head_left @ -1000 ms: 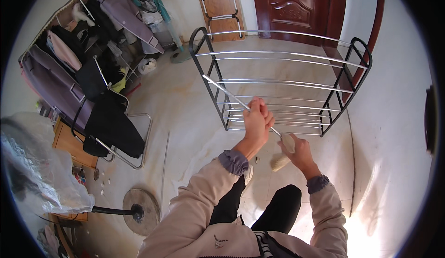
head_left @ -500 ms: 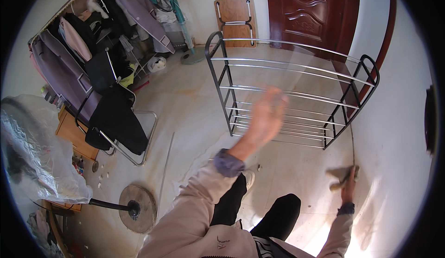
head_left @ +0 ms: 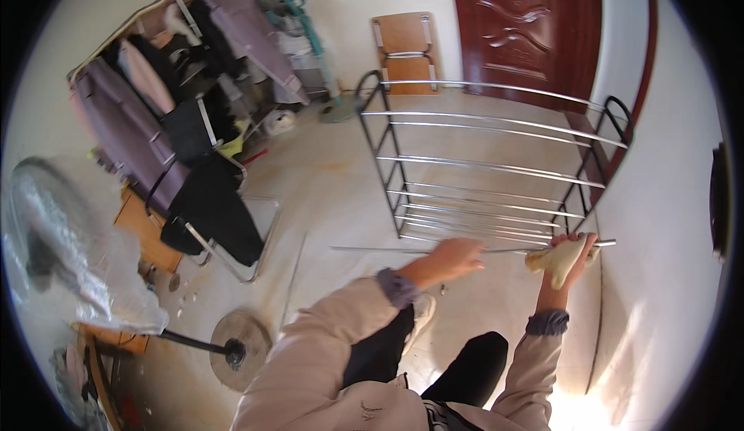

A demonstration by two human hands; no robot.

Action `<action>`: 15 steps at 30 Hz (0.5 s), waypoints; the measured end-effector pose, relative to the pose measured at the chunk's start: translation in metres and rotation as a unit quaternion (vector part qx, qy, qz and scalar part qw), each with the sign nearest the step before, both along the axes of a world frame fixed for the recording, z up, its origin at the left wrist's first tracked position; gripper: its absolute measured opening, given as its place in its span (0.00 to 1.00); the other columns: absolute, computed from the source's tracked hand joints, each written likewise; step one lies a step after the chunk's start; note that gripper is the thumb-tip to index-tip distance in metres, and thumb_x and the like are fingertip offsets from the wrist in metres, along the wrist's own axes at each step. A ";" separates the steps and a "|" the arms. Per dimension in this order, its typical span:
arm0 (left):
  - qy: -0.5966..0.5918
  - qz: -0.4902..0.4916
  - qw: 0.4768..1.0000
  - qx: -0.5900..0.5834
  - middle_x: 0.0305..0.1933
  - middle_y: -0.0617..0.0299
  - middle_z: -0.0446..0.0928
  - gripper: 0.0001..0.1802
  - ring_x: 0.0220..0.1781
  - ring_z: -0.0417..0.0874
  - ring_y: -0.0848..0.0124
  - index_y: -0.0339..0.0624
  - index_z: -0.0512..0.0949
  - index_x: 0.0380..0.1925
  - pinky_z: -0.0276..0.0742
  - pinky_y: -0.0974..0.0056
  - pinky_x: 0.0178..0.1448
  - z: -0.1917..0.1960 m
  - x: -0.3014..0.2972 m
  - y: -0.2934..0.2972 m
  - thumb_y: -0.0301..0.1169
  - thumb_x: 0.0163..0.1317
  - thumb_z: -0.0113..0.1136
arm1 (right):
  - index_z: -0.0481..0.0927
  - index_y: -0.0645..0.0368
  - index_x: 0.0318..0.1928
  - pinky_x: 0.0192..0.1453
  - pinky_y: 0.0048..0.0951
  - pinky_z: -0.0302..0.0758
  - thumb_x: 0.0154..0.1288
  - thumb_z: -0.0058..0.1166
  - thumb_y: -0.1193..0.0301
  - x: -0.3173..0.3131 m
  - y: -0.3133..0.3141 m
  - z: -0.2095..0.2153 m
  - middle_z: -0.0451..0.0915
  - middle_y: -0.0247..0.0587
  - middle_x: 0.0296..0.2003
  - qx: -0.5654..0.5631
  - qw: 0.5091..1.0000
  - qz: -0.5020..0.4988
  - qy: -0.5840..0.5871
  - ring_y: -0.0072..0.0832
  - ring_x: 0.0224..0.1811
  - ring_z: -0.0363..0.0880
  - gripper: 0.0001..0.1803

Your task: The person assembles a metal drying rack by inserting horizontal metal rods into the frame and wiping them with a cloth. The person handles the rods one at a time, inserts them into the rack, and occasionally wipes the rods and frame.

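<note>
A thin metal rod [head_left: 368, 248] lies level in front of me, across the near side of the shoe rack. My left hand [head_left: 449, 263] is closed loosely around its middle, palm down; motion blur softens the fingers. Near the rod's right end my right hand [head_left: 576, 270] grips a pale yellow cloth [head_left: 559, 263], which is bunched against the rod. Just beyond both hands stands the shoe rack [head_left: 496, 161], upright, with black side frames and several shiny tubes in tiers.
At the left are a black folding chair [head_left: 213, 214], a plastic-wrapped fan [head_left: 85, 253] on a round base [head_left: 240, 349] and a cloth wardrobe [head_left: 132, 129]. Behind the rack are a folded wooden table [head_left: 405, 36] and a red door [head_left: 531, 28]. A white wall [head_left: 670, 198] runs along the right.
My left hand has come down from in front of the rack, and the rod now lies level. My right hand has moved up from beside the wall with the cloth, onto the rod.
</note>
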State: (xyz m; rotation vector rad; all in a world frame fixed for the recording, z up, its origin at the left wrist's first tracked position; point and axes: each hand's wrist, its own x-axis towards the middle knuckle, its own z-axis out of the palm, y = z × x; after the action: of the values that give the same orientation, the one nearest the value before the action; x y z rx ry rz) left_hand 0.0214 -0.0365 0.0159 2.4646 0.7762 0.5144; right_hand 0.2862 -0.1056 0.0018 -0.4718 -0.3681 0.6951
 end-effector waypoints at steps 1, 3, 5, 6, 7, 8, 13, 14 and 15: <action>0.015 0.023 0.999 -0.031 0.38 0.50 0.84 0.20 0.41 0.85 0.48 0.37 0.77 0.37 0.79 0.49 0.41 0.002 -0.015 0.003 0.45 0.63 0.66 | 0.70 0.48 0.31 0.29 0.27 0.72 0.73 0.51 0.44 0.023 -0.002 -0.003 0.72 0.28 0.22 0.087 0.995 0.055 -0.006 0.22 0.21 0.71 0.23; 0.066 0.055 0.996 0.033 0.28 0.51 0.80 0.17 0.32 0.83 0.50 0.41 0.77 0.32 0.74 0.49 0.34 0.006 -0.032 0.008 0.45 0.68 0.60 | 0.70 0.46 0.31 0.28 0.28 0.73 0.74 0.51 0.46 0.035 -0.011 -0.010 0.70 0.26 0.20 0.053 0.998 0.035 0.005 0.21 0.19 0.70 0.21; 0.045 0.039 0.990 0.131 0.25 0.51 0.78 0.17 0.30 0.81 0.48 0.42 0.74 0.30 0.73 0.48 0.31 0.008 -0.027 0.004 0.44 0.70 0.58 | 0.71 0.48 0.34 0.27 0.30 0.75 0.74 0.53 0.49 0.004 -0.005 -0.014 0.71 0.28 0.21 -0.039 0.993 -0.041 0.103 0.23 0.19 0.72 0.18; 0.012 0.022 0.986 0.162 0.26 0.51 0.78 0.17 0.29 0.81 0.48 0.42 0.74 0.30 0.73 0.48 0.30 0.009 -0.021 0.001 0.44 0.70 0.58 | 0.71 0.49 0.39 0.30 0.35 0.78 0.72 0.56 0.49 -0.026 0.002 -0.016 0.73 0.34 0.24 -0.062 0.991 -0.038 0.109 0.29 0.23 0.75 0.18; 0.025 0.022 0.988 0.154 0.26 0.51 0.78 0.16 0.29 0.81 0.48 0.42 0.74 0.30 0.73 0.48 0.30 0.009 -0.012 -0.001 0.43 0.70 0.58 | 0.71 0.50 0.45 0.32 0.41 0.81 0.70 0.58 0.48 -0.060 0.009 -0.017 0.75 0.39 0.26 -0.047 0.987 -0.012 0.155 0.35 0.26 0.78 0.20; 0.012 0.014 0.987 0.163 0.26 0.51 0.78 0.16 0.29 0.81 0.48 0.42 0.74 0.31 0.73 0.48 0.30 0.011 -0.007 -0.003 0.43 0.70 0.57 | 0.71 0.50 0.43 0.32 0.43 0.80 0.68 0.60 0.47 -0.076 0.011 -0.015 0.75 0.40 0.26 -0.089 0.986 0.064 0.128 0.35 0.25 0.78 0.22; 0.045 0.034 0.983 0.175 0.24 0.51 0.77 0.16 0.28 0.80 0.47 0.42 0.74 0.29 0.73 0.49 0.28 0.021 -0.044 0.001 0.42 0.70 0.59 | 0.72 0.51 0.33 0.29 0.44 0.76 0.67 0.59 0.44 -0.003 0.005 -0.012 0.72 0.35 0.20 -0.091 0.980 -0.030 0.175 0.34 0.21 0.74 0.24; 0.067 0.041 0.981 0.177 0.23 0.51 0.76 0.16 0.27 0.79 0.47 0.42 0.74 0.29 0.73 0.49 0.28 0.023 -0.058 0.003 0.42 0.70 0.59 | 0.72 0.51 0.29 0.26 0.39 0.74 0.68 0.57 0.43 0.032 0.001 -0.012 0.72 0.33 0.19 -0.028 0.968 -0.008 0.248 0.33 0.19 0.73 0.25; 0.073 0.044 0.985 0.152 0.23 0.51 0.76 0.16 0.26 0.79 0.47 0.43 0.73 0.28 0.72 0.50 0.28 0.024 -0.066 0.003 0.42 0.70 0.60 | 0.72 0.50 0.27 0.24 0.36 0.71 0.68 0.57 0.44 0.049 -0.002 -0.014 0.71 0.31 0.18 0.020 0.964 0.013 0.265 0.32 0.19 0.73 0.25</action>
State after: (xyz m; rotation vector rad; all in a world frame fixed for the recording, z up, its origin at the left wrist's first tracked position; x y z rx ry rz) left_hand -0.0445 -0.0335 0.0396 2.7852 0.9271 0.5223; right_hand 0.3353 -0.1075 -0.0123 -0.2270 0.1164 0.8073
